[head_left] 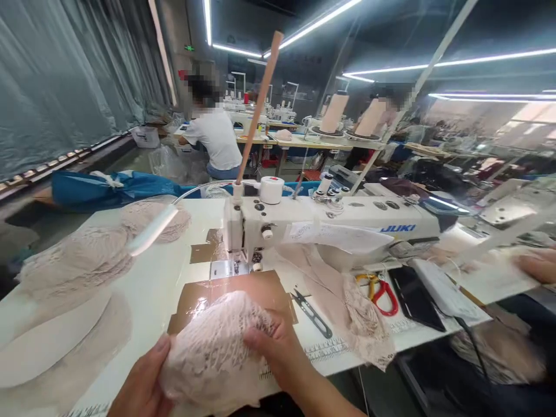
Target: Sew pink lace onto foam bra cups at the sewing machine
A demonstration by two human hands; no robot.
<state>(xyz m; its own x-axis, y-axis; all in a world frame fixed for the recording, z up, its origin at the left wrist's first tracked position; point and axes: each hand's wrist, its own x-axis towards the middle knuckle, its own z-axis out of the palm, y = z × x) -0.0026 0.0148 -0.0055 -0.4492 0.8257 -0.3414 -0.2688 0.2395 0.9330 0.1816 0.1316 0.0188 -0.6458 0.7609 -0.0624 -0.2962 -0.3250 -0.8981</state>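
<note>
A pale pink lace bra cup (pixel 217 341) is held between my two hands near the table's front edge, domed side up. My left hand (pixel 145 376) grips its left edge, thumb up and the other fingers partly hidden beneath. My right hand (pixel 282 350) pinches the right edge, its thumb pressed on the lace. Just beyond the cup is the sewing machine (pixel 330 217), its needle area above brown tape (pixel 243 284) on the table. Thread snips (pixel 311 313) lie to the right of my right hand.
Stacked lace pieces (pixel 82 255) and smooth cup pieces (pixel 56 341) lie at left. Beige lace fabric (pixel 360 313), red-handled scissors (pixel 384 298) and a dark phone-like slab (pixel 417 298) lie at right. A lamp (pixel 154 230) overhangs the table. Another person (pixel 215 139) sits ahead; a co-worker's hand (pixel 538 265) shows at right.
</note>
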